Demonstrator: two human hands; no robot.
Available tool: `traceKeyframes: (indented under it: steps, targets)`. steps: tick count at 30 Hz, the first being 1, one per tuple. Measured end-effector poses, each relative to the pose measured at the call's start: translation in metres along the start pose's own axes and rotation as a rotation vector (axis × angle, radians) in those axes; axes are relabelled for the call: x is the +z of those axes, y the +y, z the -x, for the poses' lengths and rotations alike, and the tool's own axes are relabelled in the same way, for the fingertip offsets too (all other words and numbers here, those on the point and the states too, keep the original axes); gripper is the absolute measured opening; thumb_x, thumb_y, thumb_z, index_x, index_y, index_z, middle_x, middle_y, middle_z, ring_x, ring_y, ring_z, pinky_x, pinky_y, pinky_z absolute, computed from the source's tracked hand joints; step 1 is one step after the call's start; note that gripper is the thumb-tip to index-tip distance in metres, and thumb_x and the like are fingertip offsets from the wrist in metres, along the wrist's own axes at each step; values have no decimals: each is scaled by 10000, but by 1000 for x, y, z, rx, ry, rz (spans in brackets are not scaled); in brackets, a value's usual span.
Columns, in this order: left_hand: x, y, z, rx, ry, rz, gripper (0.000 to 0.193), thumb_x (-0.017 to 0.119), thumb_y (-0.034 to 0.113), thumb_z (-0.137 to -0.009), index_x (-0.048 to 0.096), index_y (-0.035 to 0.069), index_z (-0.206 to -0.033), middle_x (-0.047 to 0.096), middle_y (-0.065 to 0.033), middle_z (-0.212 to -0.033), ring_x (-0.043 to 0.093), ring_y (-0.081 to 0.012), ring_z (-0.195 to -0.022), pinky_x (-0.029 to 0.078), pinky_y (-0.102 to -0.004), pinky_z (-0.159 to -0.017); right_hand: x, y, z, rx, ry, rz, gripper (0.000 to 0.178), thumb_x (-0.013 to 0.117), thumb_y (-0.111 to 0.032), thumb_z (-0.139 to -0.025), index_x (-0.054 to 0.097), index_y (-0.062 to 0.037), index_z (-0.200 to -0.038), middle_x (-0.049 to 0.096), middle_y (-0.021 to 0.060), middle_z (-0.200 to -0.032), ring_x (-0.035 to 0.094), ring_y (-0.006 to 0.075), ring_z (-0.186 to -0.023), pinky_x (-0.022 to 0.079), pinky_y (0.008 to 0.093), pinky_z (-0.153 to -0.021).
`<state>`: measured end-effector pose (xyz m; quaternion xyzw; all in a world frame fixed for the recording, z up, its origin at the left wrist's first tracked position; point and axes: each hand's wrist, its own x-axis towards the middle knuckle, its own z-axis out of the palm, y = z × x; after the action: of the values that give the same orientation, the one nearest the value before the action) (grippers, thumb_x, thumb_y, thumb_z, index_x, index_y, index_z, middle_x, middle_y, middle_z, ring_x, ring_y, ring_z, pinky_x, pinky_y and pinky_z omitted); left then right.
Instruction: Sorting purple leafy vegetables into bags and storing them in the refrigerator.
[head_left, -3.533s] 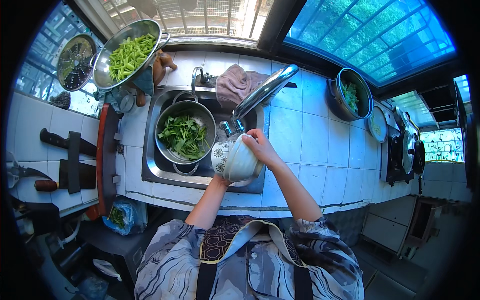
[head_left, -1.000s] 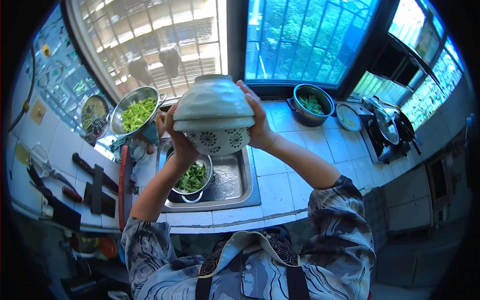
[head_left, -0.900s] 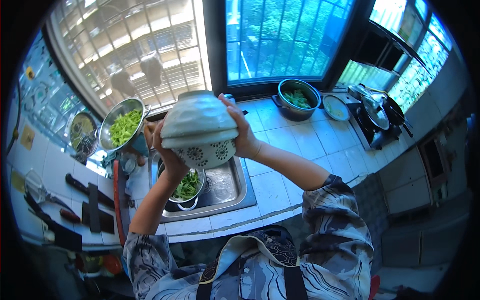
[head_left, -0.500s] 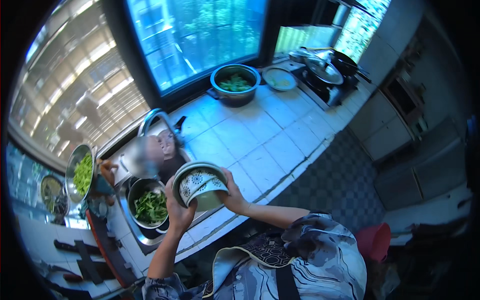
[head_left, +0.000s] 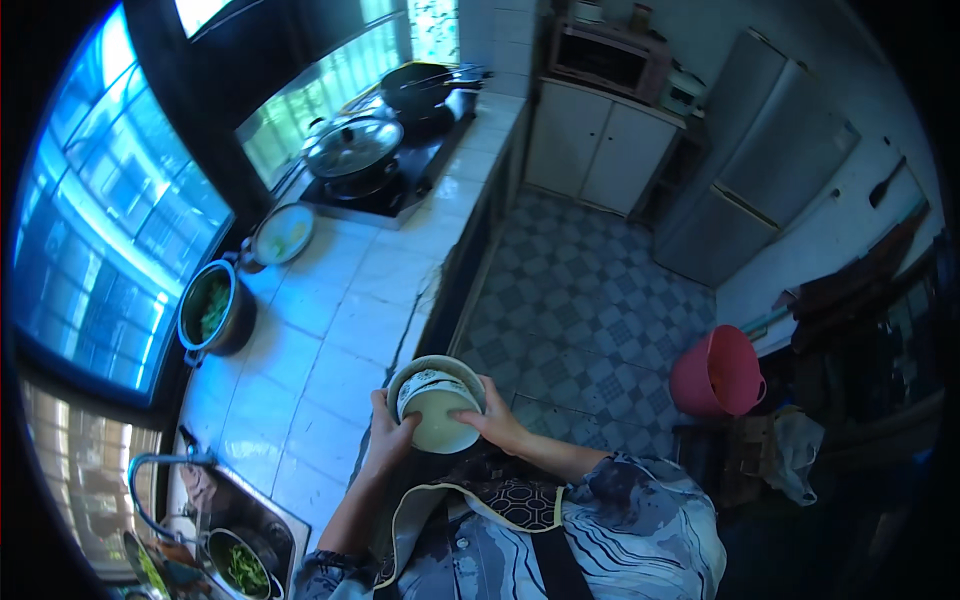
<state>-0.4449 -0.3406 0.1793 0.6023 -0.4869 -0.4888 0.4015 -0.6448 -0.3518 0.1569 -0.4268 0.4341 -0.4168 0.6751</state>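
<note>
On my feed, the left hand (head_left: pixel 391 432) and right hand (head_left: pixel 494 418) are half-curled, clasping the stacked ceramic bowls (head_left: pixel 444 430) from both sides — thumbs inside, the fingers underneath hidden from me. The stack hangs just off the front edge of the tiled counter (head_left: pixel 310 385). I'd watch the patterned inner bowl (head_left: pixel 430 380), seemingly askew — should a thumb ease, smooth glaze could let it slip onto the tiled floor (head_left: pixel 590 300).

- Stacked bowls (head_left: pixel 440 428): between hands (head_left: pixel 497 425).
- Tabletop (head_left: pixel 310 365): left of hands; sink (head_left: pixel 301 528) at near end, stove (head_left: pixel 412 192) at far end.
- Pot (head_left: pixel 238 325), then plate (head_left: pixel 264 240): on tabletop, between sink and stove.
- Bucket (head_left: pixel 697 378): on floor (head_left: pixel 570 310), right.
- Microwave (head_left: pixel 603 58): on cabinet (head_left: pixel 585 140).
</note>
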Motion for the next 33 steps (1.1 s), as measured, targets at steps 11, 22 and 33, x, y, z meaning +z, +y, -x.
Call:
traceKeyframes:
  steps: [11, 22, 33]
  targets:
    - [237, 95, -197, 303, -602, -210, 646, 644, 388, -833, 379, -20, -1257, 585, -247, -1096, 590, -331, -1052, 456, -376, -891, -205, -67, -14, -32, 715, -102, 513, 458, -456, -930, 372, -37, -1213, 511, 111, -1103, 523, 183, -999, 462, 320, -845]
    - [431, 206, -409, 294, -1122, -303, 820, 587, 603, -800, 395, -54, -1249, 572, -275, -1108, 575, -336, -1074, 448, -386, -899, -391, -142, -142, -81, 1088, -311, 625, 307, -568, -927, 386, -85, -1315, 545, 159, -1208, 610, 307, -1013, 556, 482, -706]
    - [609, 315, -575, 443, -1255, 90, 716, 603, 477, -849, 387, -49, -1284, 541, -218, -1162, 527, -276, -1099, 422, -359, -925, -567, -298, -248, -293, 1120, -290, 623, 322, -564, -936, 406, -82, -1321, 540, 122, -1238, 544, 259, -1124, 493, 427, -867]
